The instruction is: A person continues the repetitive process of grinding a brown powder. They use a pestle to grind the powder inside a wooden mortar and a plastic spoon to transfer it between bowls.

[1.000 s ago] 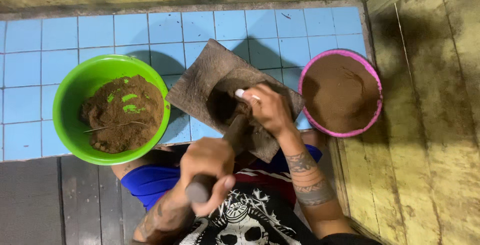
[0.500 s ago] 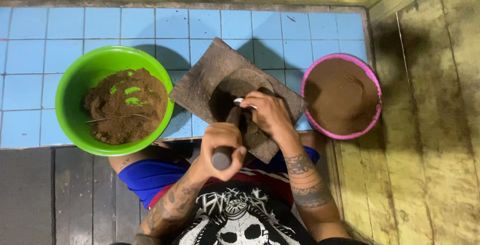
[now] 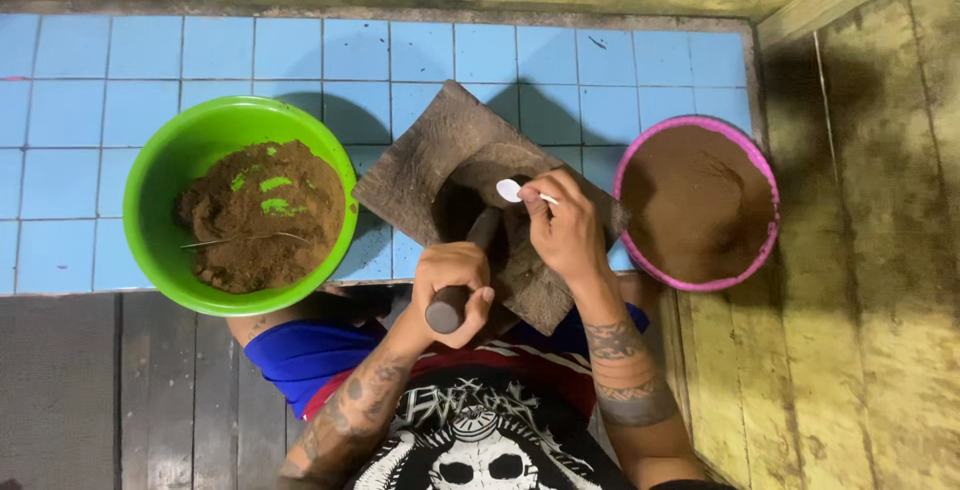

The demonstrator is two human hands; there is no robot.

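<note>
Blue tile floor (image 3: pixel 600 55), yellow plank wall (image 3: pixel 880 250). Left hand (image 3: pixel 452 275) fisted round pestle (image 3: pixel 460 285) in mortar (image 3: pixel 440 165); right hand (image 3: pixel 565 230) pinching white spoon (image 3: pixel 515 191).

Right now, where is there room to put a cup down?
Bare blue tile runs along the wall, behind the green bowl, the stone mortar and the pink bowl. The dark planks below the green bowl are free too. The middle is crowded: both bowls sit close to the mortar.
</note>
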